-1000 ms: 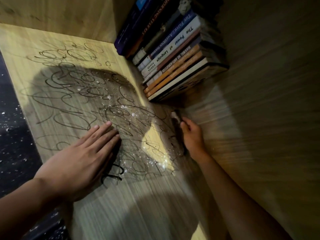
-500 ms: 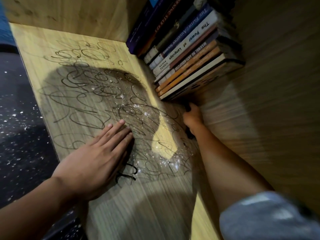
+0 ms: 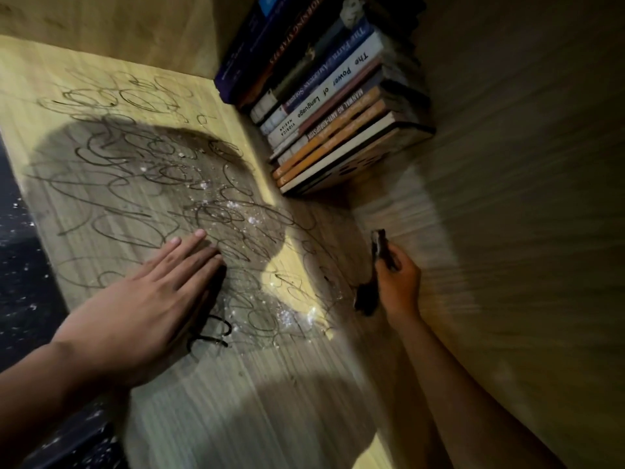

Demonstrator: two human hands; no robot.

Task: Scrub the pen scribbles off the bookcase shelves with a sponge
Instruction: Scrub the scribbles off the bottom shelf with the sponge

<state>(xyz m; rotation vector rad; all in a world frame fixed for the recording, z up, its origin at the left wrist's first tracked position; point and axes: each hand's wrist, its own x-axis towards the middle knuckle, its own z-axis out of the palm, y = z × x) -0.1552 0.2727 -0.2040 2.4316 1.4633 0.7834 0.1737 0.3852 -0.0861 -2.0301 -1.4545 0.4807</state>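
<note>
Dark, thin, worn sponge (image 3: 380, 247) sits in the inner corner where the light wood-grain shelf board (image 3: 216, 401) meets the darker wood panel (image 3: 507, 198), just below the book row. Long axis runs roughly along that corner line, top end pointing toward the books; it stands edge-on, pale edge visible at the top. A dark smudge or shadow (image 3: 367, 301) lies below it on the board; can't tell which.

Black looping pen scribbles (image 3: 135, 184) cover most of the board from the outer edge to the corner, with white crumbs (image 3: 250, 220) scattered over them. Row of paperback books (image 3: 324, 96), spines facing out, fills the far corner and blocks the board there. Dark speckled floor (image 3: 20, 272) shows past the outer edge.

Right hand (image 3: 399, 282) is at the corner, wrist bent, fingers (image 3: 394, 257) curled around the sponge's lower part, forearm running in from the lower right. Left hand (image 3: 142, 306) lies palm-down on the scribbles, fingers straight and together, flat against the board.
</note>
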